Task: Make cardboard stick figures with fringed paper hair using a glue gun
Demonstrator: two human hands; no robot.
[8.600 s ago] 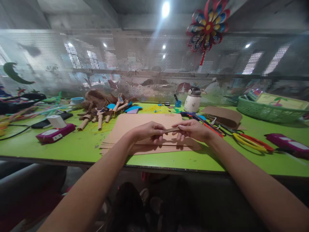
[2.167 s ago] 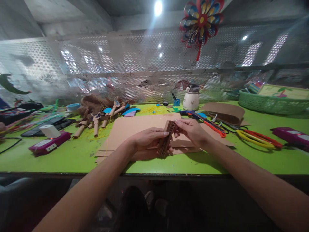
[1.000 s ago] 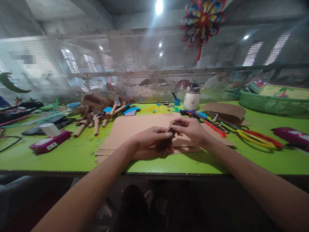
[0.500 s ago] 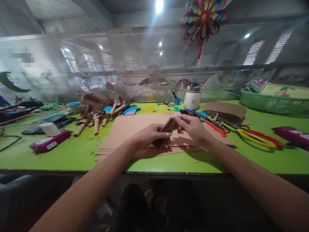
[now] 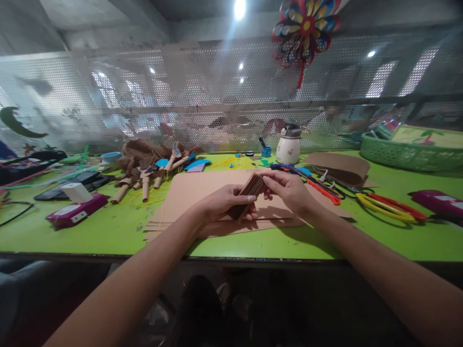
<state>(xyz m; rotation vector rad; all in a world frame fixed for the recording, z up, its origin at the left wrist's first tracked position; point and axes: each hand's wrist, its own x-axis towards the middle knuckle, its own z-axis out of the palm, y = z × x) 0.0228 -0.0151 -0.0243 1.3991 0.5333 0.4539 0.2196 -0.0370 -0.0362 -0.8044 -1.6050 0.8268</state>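
Observation:
A folded stack of brown paper (image 5: pixel 249 190) with many layered edges is held tilted above the middle of the table. My left hand (image 5: pixel 229 201) is wrapped round its lower part, thumb across the front. At the stack's upper right edge, the fingers of my right hand (image 5: pixel 285 189) are pinched on the layers. Under both hands lie large brown paper sheets (image 5: pixel 198 185), overlapping near the front edge of the green table (image 5: pixel 104 238).
Left: paper-tube figures (image 5: pixel 144 178), a purple power strip (image 5: pixel 74 211), a phone (image 5: pixel 77 185). Behind stands a white bottle (image 5: pixel 288 144). Right: a glue gun with an orange handle (image 5: pixel 323 190), yellow-handled scissors (image 5: pixel 385 208), rolled brown paper (image 5: pixel 340 166), a green basket (image 5: pixel 401 153).
The layers at the top of the folded stack are fanned slightly wider. Both hands stay nearly in place, and the view has shifted very slightly.

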